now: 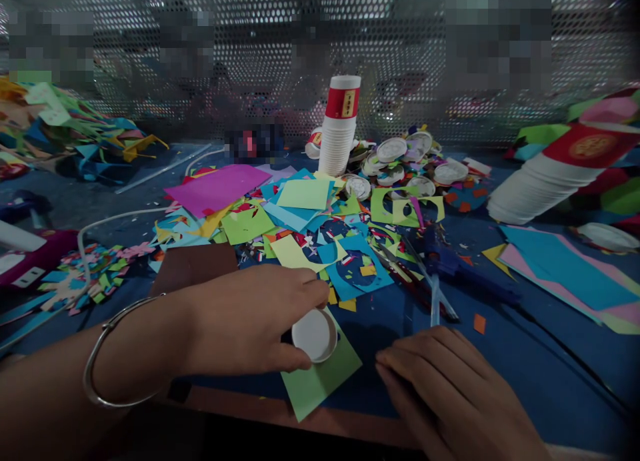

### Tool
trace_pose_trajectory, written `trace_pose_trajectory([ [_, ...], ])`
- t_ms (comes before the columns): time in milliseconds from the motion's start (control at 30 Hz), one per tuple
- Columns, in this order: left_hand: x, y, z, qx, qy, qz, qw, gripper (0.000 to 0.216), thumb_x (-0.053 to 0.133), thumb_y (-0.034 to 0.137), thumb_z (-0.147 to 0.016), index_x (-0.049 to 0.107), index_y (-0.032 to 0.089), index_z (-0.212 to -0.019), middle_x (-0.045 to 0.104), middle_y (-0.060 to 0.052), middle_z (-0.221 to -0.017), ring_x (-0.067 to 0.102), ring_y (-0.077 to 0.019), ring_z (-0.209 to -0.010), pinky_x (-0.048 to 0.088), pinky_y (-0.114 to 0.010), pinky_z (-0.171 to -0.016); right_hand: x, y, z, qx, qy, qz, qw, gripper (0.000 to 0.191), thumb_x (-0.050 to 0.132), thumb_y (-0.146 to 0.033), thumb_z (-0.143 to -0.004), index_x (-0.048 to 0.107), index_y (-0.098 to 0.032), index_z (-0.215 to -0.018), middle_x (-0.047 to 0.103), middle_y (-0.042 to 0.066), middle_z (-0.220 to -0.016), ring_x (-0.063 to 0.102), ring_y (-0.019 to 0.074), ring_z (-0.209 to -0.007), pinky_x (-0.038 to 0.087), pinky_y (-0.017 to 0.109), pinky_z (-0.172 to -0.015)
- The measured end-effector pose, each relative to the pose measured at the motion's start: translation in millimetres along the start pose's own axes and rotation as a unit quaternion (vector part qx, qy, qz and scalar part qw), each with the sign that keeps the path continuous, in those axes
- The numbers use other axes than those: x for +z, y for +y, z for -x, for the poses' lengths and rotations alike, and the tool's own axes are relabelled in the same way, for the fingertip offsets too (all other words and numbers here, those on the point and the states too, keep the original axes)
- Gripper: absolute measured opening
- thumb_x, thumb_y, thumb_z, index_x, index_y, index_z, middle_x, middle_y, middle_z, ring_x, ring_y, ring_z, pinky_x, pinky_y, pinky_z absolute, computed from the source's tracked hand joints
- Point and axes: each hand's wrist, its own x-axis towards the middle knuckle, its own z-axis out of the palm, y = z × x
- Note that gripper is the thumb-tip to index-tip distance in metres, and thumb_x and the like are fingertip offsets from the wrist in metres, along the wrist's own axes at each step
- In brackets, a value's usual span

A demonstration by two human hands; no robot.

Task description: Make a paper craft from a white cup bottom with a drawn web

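Note:
My left hand [260, 321], with a silver bangle on the wrist, holds a shallow round white cup base [315, 336] between thumb and fingers. The cup base lies on a sheet of light green paper [320, 387] near the table's front edge. To the right, my right hand [450, 394] rests low over the table, its fingers curled and pressed together; whatever may be inside them is hidden. Just beyond that hand lie a blue glue gun [465, 271] with a clear glue stick [435, 304], and scissors [407, 277].
Paper scraps [300, 234] cover the middle. A tall stack of paper cups [337, 134] stands behind, beside a heap of cut cup bases [395, 157]. Another cup stack [545, 177] leans at right, near coloured sheets [575, 267]. A white cable [125, 214] crosses the left.

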Motion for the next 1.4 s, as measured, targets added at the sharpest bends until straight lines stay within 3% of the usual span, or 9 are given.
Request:
trace_pose_trajectory([
  [300,12,1,-2,0.015,0.014,0.038,0.999,0.031,0.074,0.035,-0.082,0.058,0.023,-0.107,0.062,-0.003,-0.106,0.060,-0.0229,-0.095,0.046,-0.030,-0.074,-1,-1,2,-0.001,-0.004,0.002,1.000,0.018,0.055,-0.012,-0.097,0.067,-0.021,-0.107,0.073,0.001,-0.094,0.063,0.0195,-0.087,0.044,0.035,-0.090],
  [533,10,7,-4,0.026,0.020,0.057,0.998,0.030,0.075,0.030,-0.081,0.059,0.022,-0.106,0.063,-0.002,-0.107,0.061,-0.0208,-0.096,0.046,-0.027,-0.072,2,-2,-3,-0.004,0.035,-0.007,0.999,0.020,0.049,-0.017,-0.103,0.068,-0.020,-0.100,0.072,0.000,-0.089,0.060,0.0189,-0.085,0.042,0.032,-0.090],
  [1400,13,6,-2,0.019,0.025,0.004,1.000,0.031,0.076,0.035,-0.083,0.059,0.021,-0.104,0.064,-0.002,-0.105,0.062,-0.0209,-0.090,0.045,-0.029,-0.070,2,-3,-2,-0.005,0.029,-0.007,1.000,0.021,0.048,-0.015,-0.103,0.069,-0.018,-0.099,0.073,0.001,-0.090,0.060,0.0187,-0.085,0.044,0.032,-0.087],
])
